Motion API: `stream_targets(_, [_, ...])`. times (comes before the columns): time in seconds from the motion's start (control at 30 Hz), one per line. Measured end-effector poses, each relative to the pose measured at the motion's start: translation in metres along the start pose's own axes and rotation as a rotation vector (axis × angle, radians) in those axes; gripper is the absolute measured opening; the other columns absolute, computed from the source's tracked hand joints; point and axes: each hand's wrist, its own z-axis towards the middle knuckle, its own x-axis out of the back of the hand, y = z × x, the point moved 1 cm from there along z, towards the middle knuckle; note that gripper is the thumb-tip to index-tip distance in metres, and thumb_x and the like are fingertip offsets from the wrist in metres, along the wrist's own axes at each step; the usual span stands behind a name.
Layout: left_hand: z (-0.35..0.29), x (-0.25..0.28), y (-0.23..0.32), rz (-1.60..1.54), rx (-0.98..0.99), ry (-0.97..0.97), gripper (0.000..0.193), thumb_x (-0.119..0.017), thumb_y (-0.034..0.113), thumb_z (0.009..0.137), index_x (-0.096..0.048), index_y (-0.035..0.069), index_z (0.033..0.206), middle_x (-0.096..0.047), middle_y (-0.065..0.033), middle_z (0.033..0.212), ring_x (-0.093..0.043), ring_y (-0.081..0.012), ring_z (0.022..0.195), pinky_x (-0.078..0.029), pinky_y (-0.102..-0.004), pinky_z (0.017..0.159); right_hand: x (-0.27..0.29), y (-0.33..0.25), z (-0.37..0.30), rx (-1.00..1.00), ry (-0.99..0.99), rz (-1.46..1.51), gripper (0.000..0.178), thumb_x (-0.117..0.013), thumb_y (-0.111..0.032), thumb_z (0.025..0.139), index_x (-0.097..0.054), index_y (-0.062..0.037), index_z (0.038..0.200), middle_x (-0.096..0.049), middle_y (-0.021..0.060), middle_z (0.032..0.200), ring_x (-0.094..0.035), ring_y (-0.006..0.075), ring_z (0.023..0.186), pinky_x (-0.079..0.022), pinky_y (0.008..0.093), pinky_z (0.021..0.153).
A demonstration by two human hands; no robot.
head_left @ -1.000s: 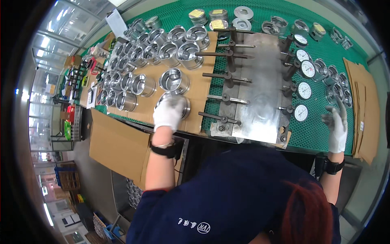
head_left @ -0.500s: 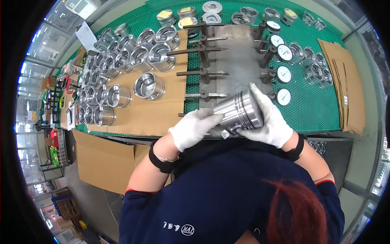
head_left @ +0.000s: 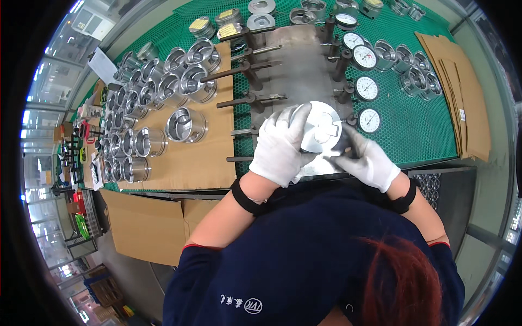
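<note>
A shiny metal piston [head_left: 322, 126] is over the near end of the steel fixture plate, its round flat crown with a cross-shaped recess turned up toward me. My left hand [head_left: 280, 144], in a white glove, is closed around the piston's left side. On the other side is my right hand [head_left: 371, 164], also gloved. Its thumb and forefinger are apart and slightly blurred, beside the piston's lower right edge and a dark fixture post; whether they touch the piston is hard to tell. The nearest dial gauge [head_left: 369, 120] stands just beyond that hand.
Many pistons, one of them a separate piston [head_left: 186, 125], stand on a cardboard sheet [head_left: 215, 157] at left. Clamp rods [head_left: 250, 100] project from the steel plate [head_left: 296, 70]. More dial gauges [head_left: 366, 88], pistons [head_left: 413, 80] and stacked cardboard [head_left: 462, 103] are at right.
The piston has turned from lying tilted on its side between both hands to crown up. My left hand has moved up around it; my right hand has drawn its fingers off the piston's top.
</note>
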Motion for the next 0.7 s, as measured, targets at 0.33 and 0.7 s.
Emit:
stream_targets(0.33, [0.011, -0.009, -0.006, -0.232, 0.081, -0.042, 0.093, -0.089, 0.022, 0.068, -0.040, 0.007, 0.145, -0.052, -0.0254, 0.137, -0.054, -0.0458, 0.123, -0.049, -0.0493, 0.102, -0.019, 0.032, 0.005, -0.007, -0.137, 0.491, 0.092, -0.063, -0.003, 0.094, -0.001, -0.0034, 0.162, -0.062, 0.0141, 0.111, -0.070, 0.0178, 0.079, -0.061, 0.0288, 0.068])
stream_targets(0.7, [0.011, -0.011, -0.005, -0.209, 0.107, -0.032, 0.099, -0.093, 0.024, 0.063, -0.043, 0.006, 0.147, -0.051, -0.0219, 0.142, -0.052, -0.0417, 0.129, -0.049, -0.0468, 0.105, -0.024, 0.037, 0.008, 0.056, -0.041, 0.443, 0.093, -0.069, -0.008, 0.090, -0.009, 0.0032, 0.161, -0.064, 0.0104, 0.102, -0.064, 0.0146, 0.077, -0.053, 0.0258, 0.070])
